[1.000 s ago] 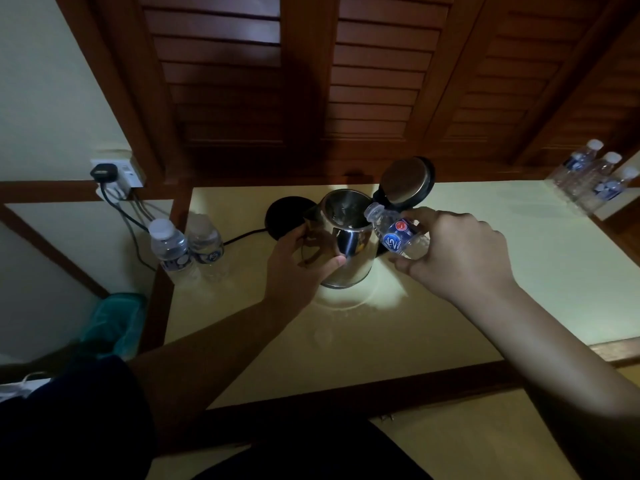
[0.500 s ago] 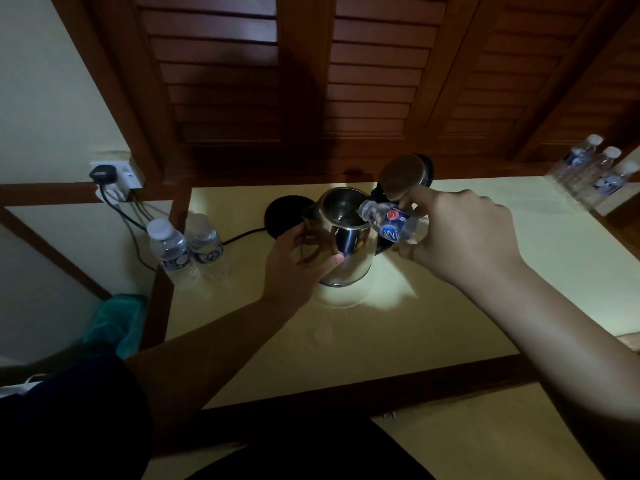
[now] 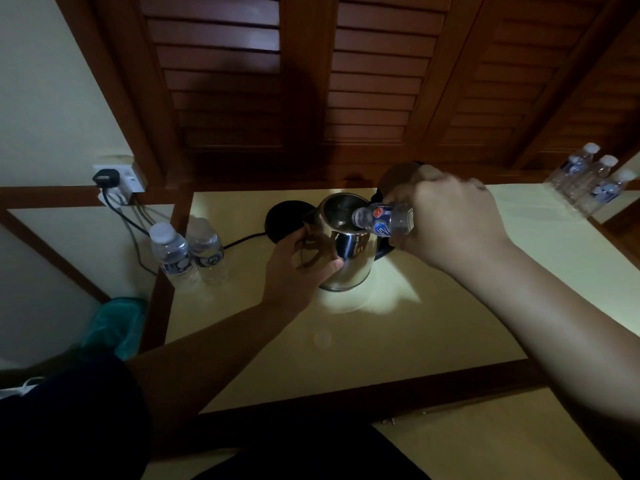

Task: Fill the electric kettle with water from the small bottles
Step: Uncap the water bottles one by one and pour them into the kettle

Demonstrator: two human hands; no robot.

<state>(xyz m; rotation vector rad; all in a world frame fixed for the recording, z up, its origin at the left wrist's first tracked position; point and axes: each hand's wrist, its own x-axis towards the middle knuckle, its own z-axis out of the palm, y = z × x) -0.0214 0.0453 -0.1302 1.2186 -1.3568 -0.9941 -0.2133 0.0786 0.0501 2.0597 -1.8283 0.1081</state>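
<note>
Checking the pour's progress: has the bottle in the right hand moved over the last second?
Yes. The bottle has tipped flatter, its mouth moving left over the kettle opening.

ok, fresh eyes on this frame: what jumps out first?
The shiny steel kettle at the middle of the pale table, lid open, with the left hand gripping its side. Right above it, the right hand holds a small bottle tipped on its side, mouth over the kettle's opening. Two capped bottles stand at the table's left edge.

six bottles [image 3: 384, 220], one kettle [image 3: 348, 258]
</note>
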